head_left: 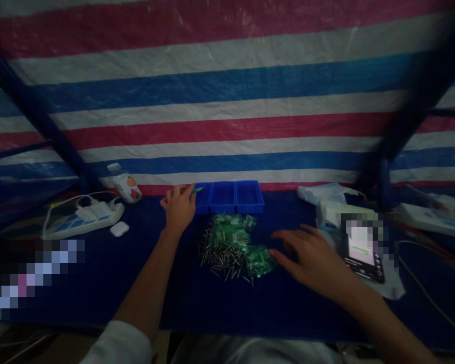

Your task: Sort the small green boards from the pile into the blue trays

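My left hand (179, 205) is at the left blue bin (202, 202), its thumb and finger closed on a small green packet (198, 190) above that bin. Lower down, my right hand (305, 253) has its fingers apart and holds nothing. Its fingertips are close to a clear bag with green print (260, 260); whether they touch it I cannot tell. Several green packets (229, 230) are heaped in front of the bins. Against them lies a loose pile of thin metal pieces (225, 260), like nails or screws, too blurred to name.
Two more blue bins (223, 196) adjoin the left one. A bottle (125, 183), a power strip (87, 220) and a white earbud case (119, 229) stand at left. At right are a phone (362, 247), plastic packaging (326, 194) and another power strip (434, 218).
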`<control>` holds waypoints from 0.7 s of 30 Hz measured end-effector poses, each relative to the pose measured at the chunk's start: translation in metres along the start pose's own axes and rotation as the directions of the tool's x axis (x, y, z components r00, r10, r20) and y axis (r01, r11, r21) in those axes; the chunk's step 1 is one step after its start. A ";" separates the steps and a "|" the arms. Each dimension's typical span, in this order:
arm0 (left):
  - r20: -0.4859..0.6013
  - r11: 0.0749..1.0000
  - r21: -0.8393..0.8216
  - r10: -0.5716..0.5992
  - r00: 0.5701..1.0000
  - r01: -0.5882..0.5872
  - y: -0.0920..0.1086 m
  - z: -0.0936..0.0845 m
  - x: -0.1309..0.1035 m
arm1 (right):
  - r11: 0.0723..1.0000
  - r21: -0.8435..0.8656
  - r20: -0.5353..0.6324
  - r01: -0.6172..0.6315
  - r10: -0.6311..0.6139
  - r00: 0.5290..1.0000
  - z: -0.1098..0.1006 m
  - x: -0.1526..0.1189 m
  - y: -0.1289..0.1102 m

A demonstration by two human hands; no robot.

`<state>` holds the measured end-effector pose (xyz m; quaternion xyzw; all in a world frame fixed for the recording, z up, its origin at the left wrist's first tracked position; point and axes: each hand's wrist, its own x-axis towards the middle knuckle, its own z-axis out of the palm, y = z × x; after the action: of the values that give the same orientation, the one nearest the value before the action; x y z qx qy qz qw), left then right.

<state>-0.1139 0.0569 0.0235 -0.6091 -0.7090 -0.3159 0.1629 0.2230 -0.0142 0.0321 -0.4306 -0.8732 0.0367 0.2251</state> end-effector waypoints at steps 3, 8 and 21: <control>0.094 0.998 0.052 -0.042 0.995 0.037 0.008 -0.004 -0.004 | 0.981 -0.009 -0.147 -0.193 0.190 0.971 0.008 -0.043 0.006; 0.097 1.000 -0.014 -0.005 0.995 0.006 0.019 -0.008 -0.009 | 0.941 0.010 -0.216 -0.337 0.331 0.919 -0.001 -0.069 0.051; 0.101 0.825 -0.443 0.436 0.894 -0.352 0.051 -0.005 -0.024 | 0.981 0.003 0.159 0.194 -0.192 0.968 -0.006 0.044 0.016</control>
<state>-0.0603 0.0384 0.0248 -0.7915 -0.4966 -0.3557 0.0208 0.2138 0.0290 0.0488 -0.3406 -0.9264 0.0432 0.1548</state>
